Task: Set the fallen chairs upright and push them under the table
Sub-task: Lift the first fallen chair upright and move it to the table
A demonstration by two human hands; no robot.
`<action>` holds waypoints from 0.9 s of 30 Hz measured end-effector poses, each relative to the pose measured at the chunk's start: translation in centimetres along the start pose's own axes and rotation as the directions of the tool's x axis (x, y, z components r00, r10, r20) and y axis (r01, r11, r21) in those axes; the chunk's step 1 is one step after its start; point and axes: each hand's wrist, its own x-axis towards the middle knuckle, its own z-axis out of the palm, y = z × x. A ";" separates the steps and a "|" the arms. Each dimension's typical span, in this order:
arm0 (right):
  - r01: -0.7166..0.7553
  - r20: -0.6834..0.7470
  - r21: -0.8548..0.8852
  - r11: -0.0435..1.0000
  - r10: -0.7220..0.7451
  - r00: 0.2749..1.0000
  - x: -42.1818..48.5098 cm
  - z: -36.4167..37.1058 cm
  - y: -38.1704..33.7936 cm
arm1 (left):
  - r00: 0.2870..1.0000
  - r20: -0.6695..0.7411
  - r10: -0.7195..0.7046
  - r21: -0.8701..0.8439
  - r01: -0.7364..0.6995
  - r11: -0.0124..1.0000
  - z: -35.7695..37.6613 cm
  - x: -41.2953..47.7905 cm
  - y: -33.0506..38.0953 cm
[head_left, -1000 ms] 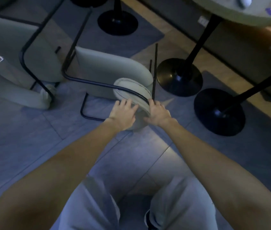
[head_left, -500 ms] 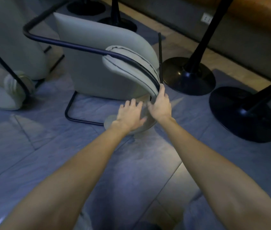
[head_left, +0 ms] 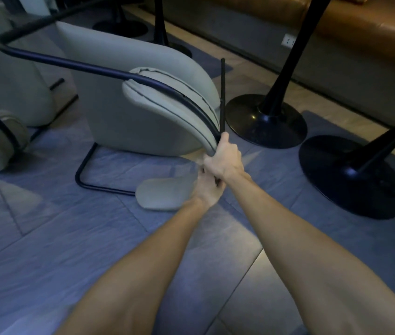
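1. Chair (head_left: 128,112): pale padded shell, lying on its side on the floor (head_left: 46,238), centre of view. Its dark tube frame (head_left: 70,61) runs from the upper left across the shell to the padded edge nearest the camera.
2. Frame base loop (head_left: 87,175): rests on the floor just below the shell.
3. Thin dark rod (head_left: 222,93): stands upright at the chair's right edge, between the shell and the nearest pedestal base.
4. Right hand (head_left: 225,160): grip clamped on the chair's near padded edge where the frame meets it, at the foot of the rod.
5. Left hand (head_left: 207,189): directly below the right hand and touching it, fingers curled in; what the grip closes on is hidden by the right hand, so its hold cannot be told.
6. Both forearms: extended from the bottom of the view toward the chair.
7. Second chair (head_left: 0,81): same type, also down on the floor, left of the first chair, partly cut off by the view edge.
8. Pedestal bases (head_left: 266,119): two round black discs with black columns, on the floor right of the chair; two more lie beyond the chair.
9. Brown sofa (head_left: 361,32): beyond the bases, well apart from the chair.
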 end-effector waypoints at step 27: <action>-0.102 0.101 0.181 0.978 0.085 0.991 -0.5 -1.2 -4.1 | 0.993 -0.075 0.091 0.000 -0.091 0.996 -5.9 -0.8 -1.3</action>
